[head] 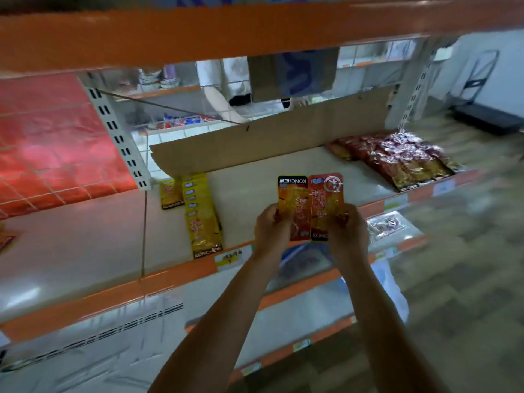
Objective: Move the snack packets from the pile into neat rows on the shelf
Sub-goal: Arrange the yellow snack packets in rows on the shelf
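I hold two snack packets side by side above the front edge of the white shelf (249,177). My left hand (270,226) grips the lower edge of the orange-yellow packet (292,205), whose black band is at the top. My right hand (347,231) grips the red packet (326,205). A neat row of yellow packets (201,214) runs front to back on the shelf's left, with another yellow packet (170,194) beside it. The pile of red and yellow packets (397,158) lies at the shelf's right end.
A cardboard sheet (269,137) stands along the shelf's back. An orange beam (226,32) crosses overhead. A white slotted upright (119,137) stands at the left. Lower shelves (283,321) sit below my arms. Someone stands behind the rack (224,89). A cart (482,109) is at the far right.
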